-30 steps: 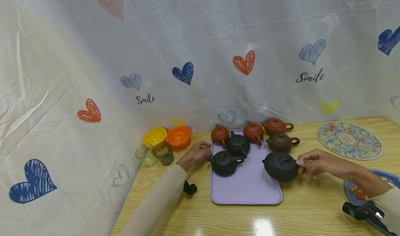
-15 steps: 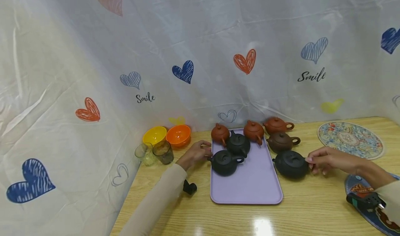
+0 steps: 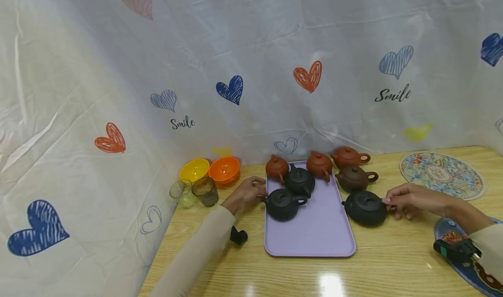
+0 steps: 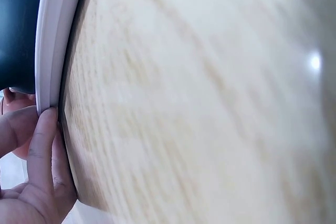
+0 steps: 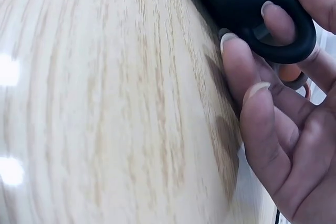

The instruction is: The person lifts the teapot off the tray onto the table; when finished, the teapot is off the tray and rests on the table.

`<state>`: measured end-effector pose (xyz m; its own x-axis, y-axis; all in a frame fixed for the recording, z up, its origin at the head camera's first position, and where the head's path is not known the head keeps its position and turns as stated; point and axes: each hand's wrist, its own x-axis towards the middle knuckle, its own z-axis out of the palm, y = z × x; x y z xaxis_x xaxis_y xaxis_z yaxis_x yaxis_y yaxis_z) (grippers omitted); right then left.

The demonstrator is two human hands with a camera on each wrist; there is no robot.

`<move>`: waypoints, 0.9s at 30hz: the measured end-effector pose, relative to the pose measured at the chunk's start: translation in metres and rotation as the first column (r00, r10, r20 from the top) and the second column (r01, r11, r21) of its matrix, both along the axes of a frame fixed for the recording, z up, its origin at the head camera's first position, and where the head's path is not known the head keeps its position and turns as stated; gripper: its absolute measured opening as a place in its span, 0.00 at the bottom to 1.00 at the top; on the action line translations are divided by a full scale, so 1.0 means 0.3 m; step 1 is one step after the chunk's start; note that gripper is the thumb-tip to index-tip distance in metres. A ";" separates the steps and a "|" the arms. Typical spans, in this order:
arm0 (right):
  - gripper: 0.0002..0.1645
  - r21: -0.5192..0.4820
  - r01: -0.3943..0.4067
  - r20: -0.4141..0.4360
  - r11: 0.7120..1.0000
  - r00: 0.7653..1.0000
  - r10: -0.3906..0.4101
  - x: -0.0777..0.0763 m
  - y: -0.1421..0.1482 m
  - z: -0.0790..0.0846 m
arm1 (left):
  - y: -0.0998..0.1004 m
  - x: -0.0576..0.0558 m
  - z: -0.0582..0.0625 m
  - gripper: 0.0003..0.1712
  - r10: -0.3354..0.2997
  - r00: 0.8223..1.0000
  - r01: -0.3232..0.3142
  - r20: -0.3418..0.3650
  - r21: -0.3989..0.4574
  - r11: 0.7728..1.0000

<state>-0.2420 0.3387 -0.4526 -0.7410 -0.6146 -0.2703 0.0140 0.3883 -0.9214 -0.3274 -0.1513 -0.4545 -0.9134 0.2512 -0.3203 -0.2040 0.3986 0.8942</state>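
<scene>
My right hand (image 3: 418,201) grips the handle of a black teapot (image 3: 365,208), close over the table just right of the lilac tray (image 3: 310,242). The right wrist view shows a fingertip through the loop of the teapot handle (image 5: 307,38). At the tray's left edge, my left hand (image 3: 244,194) pinches the rim; in the left wrist view the thumb and fingers meet at the pale rim (image 4: 51,51). On the tray stand a black teapot (image 3: 280,207) with its spout toward my left hand and another black teapot (image 3: 300,183) behind it.
Two reddish clay teapots (image 3: 277,167) (image 3: 318,162) stand at the tray's back corners. Right of it are a third reddish teapot (image 3: 346,157) and a brown teapot (image 3: 351,179). Yellow (image 3: 194,170) and orange bowls (image 3: 224,170) and two glasses (image 3: 205,193) sit left; placemats (image 3: 442,174) lie right.
My right hand has moved the black teapot rightward from over the tray's right edge to beside the tray, and it now sits level rather than tilted. My left hand has stayed at the tray's edge.
</scene>
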 end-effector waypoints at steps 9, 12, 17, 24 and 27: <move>0.18 0.096 0.054 -0.086 0.994 0.995 -0.046 0.011 0.008 0.002 | -0.005 0.000 -0.004 0.24 -0.003 1.000 0.003 -0.007 0.000 1.000; 0.19 0.123 0.086 -0.120 0.989 0.990 -0.071 0.023 0.016 0.006 | -0.005 -0.002 -0.007 0.26 0.000 1.000 0.000 -0.003 -0.002 1.000; 0.21 0.165 0.176 -0.230 0.970 0.964 -0.136 0.050 0.043 0.038 | -0.001 -0.003 -0.006 0.28 0.001 1.000 -0.001 -0.006 -0.005 1.000; 0.19 0.144 0.280 -0.376 0.949 0.903 -0.209 0.080 0.013 0.117 | 0.003 0.000 -0.001 0.26 0.002 1.000 -0.002 -0.010 -0.008 1.000; 0.16 0.054 0.220 -0.373 0.974 0.909 -0.184 0.091 -0.048 0.142 | 0.003 -0.004 -0.004 0.25 0.003 1.000 -0.003 -0.010 -0.011 1.000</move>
